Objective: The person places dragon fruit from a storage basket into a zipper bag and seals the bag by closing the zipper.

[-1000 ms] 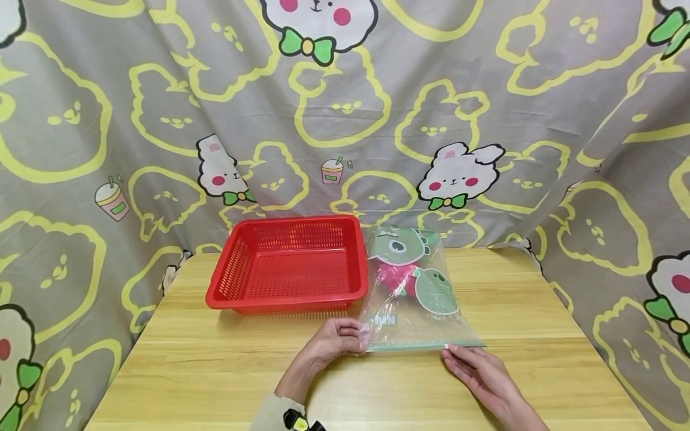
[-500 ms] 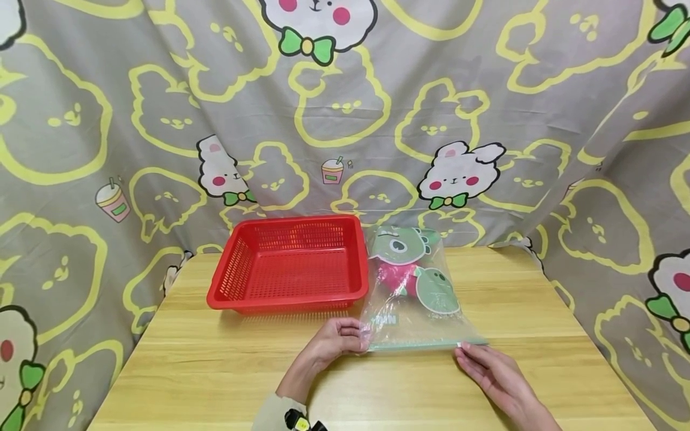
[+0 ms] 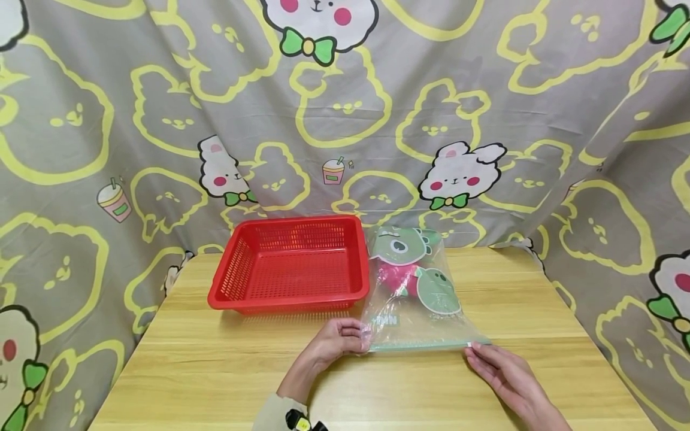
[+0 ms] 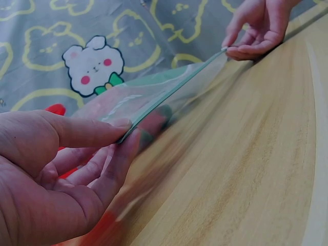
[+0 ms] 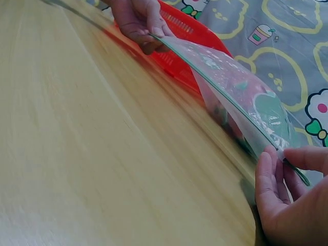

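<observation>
A clear zip bag [image 3: 426, 332] with green cartoon prints lies to the right of the red basket, its green zip edge toward me. Something pink [image 3: 398, 278] shows through the plastic. My left hand [image 3: 336, 344] pinches the bag's near left corner between thumb and fingers, as the left wrist view also shows [image 4: 77, 169]. Near the right end of the zip edge, my right hand [image 3: 507, 374] pinches the small white slider [image 5: 280, 154] between thumb and fingertips. A short stretch of green edge sticks out past the slider in the right wrist view.
A red plastic basket [image 3: 288, 302] with perforated walls stands on the wooden table [image 3: 215, 371], left of the bag and close against it. Behind the table hangs a grey curtain [image 3: 366, 131] with yellow cartoon outlines.
My right hand has slid to the right along the green zip edge, carrying the white slider toward the right corner. My left hand keeps its pinch on the left corner.
</observation>
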`<state>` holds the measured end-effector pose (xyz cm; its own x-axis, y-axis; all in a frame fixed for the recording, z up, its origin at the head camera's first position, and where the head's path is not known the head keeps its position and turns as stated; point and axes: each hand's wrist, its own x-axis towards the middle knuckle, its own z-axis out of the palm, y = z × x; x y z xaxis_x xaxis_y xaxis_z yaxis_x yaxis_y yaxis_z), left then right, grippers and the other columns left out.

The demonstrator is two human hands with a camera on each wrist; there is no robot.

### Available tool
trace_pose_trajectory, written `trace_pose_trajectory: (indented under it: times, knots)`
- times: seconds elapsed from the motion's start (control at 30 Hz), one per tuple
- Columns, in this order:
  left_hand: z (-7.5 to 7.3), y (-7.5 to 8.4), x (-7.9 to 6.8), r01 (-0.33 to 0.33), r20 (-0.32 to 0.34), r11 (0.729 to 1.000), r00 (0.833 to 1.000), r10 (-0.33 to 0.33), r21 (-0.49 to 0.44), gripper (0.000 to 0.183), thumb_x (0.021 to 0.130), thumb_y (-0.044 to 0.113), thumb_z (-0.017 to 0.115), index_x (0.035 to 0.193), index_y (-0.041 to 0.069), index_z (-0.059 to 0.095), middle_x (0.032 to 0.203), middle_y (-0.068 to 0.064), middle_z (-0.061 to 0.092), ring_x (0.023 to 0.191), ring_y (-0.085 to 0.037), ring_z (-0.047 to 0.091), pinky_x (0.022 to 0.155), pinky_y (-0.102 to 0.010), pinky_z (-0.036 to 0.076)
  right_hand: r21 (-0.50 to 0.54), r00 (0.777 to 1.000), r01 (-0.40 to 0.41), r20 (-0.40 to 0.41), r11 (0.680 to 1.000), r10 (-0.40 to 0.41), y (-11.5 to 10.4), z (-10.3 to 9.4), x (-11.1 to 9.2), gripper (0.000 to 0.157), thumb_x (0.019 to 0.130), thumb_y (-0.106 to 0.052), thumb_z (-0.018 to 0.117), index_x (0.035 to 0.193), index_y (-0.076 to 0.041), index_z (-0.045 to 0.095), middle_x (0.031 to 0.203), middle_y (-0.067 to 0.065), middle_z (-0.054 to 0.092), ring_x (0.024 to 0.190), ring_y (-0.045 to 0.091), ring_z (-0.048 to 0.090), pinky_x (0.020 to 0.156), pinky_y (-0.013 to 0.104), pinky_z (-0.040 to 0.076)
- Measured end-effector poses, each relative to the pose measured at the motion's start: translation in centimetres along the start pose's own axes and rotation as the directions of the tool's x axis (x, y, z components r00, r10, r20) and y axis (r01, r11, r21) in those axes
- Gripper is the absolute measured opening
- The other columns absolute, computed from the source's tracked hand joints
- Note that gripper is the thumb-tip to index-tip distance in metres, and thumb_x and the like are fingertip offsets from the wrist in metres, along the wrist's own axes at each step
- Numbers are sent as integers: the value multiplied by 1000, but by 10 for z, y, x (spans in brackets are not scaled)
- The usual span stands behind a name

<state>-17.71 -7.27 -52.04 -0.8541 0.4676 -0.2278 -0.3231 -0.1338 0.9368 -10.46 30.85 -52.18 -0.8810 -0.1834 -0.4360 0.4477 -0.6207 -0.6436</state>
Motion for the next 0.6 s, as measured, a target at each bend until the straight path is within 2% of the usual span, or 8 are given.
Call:
trace_pose_trajectory:
  times: [0.6]
  knots:
    - [0, 0, 1, 0, -1, 1000, 1000, 0, -3, 30, 81, -19, 68, 111, -13, 64, 88, -6, 69, 81, -15, 68, 77, -31, 61, -1, 999, 27, 42, 1000, -27, -10, -19, -4, 26, 108, -4, 49, 107, -4, 76, 111, 12, 73, 110, 19, 70, 103, 32, 50]
